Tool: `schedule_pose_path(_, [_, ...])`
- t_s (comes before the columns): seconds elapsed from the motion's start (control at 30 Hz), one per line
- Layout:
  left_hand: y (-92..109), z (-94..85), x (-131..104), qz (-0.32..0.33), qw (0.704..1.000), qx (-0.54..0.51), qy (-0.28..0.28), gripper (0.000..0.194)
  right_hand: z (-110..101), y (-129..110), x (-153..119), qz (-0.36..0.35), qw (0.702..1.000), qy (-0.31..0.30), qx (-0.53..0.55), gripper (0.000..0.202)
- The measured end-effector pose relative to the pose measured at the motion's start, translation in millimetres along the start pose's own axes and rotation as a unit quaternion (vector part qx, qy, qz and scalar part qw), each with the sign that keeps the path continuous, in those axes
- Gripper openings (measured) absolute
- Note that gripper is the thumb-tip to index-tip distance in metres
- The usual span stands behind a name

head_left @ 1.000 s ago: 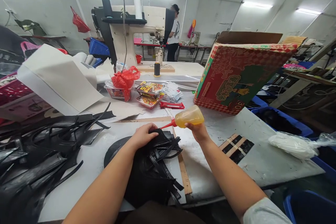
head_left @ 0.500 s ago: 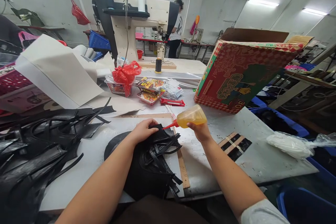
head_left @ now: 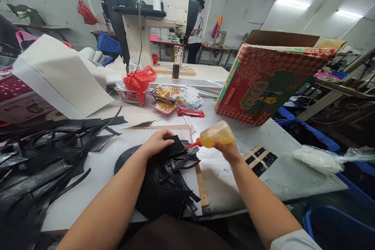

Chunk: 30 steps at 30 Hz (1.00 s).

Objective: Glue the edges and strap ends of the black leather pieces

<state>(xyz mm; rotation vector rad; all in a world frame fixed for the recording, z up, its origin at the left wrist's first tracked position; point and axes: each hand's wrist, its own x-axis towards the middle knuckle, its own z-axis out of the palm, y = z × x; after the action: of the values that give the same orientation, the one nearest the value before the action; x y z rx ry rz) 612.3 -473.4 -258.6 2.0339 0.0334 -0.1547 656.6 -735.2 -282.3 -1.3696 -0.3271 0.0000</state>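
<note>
Application of liquid, probably, as the step in hand in the head view: left hand (head_left: 158, 143) with thumb and fingers together on a black strappy piece (head_left: 175, 147), on top of black layers (head_left: 159, 199) at the front of the surface (head_left: 219, 179); right hand (head_left: 230, 151) wrapped round a tilted squeeze bottle (head_left: 218, 134) of yellow liquid, red nozzle (head_left: 192, 145) aimed down at the piece's edge. Seems to call next for a gentle squeeze and an even draw of the tip along that edge, with the piece held flat. Hard to make out: whether touching or just above at the tip, and whether wet there. Hidden: layers beneath the left forearm. Cut off: black heap (head_left: 41, 164) at left, blue bin (head_left: 340, 226) at lower right.
</note>
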Motion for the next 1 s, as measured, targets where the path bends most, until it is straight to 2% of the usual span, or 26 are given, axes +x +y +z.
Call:
schedule_pose_path(0.27, [3,-1.5,-1,-0.002,0.999,-0.036,0.005,0.032,-9,-3,-6,-0.023,1.0,0.005,-0.003,0.051])
schedule_pose_path(0.43, [2,-0.6,-1,-0.008,0.998,-0.054,0.018,0.032,-17,2,-12,-0.034,0.997,0.06,0.035,0.052])
schedule_pose_path(0.53, [5,-4.4,-1,-0.017,0.999,-0.01,0.026,0.029,-18,4,-22,-0.052,0.982,0.123,0.132,0.05])
schedule_pose_path(0.6, [11,-10.8,-4,-0.018,0.996,0.071,0.056,0.029,-16,4,-32,-0.029,0.956,0.158,0.244,0.048])
schedule_pose_path(0.7, [27,-25.6,-19,-0.023,0.971,0.218,0.091,0.034,-14,1,-52,0.047,0.91,0.137,0.388,0.052])
schedule_pose_path(0.8, [38,-41.2,-50,-0.042,0.931,0.352,0.088,0.041,-17,3,-74,0.092,0.881,0.101,0.453,0.055])
schedule_pose_path(0.93, [30,-50.7,-97,-0.14,0.868,0.475,0.049,0.048,-21,14,-98,0.114,0.872,0.12,0.46,0.055])
schedule_pose_path(1.0, [21,-49.6,-113,-0.171,0.856,0.488,0.026,0.048,-22,20,-107,0.135,0.87,0.144,0.452,0.059])
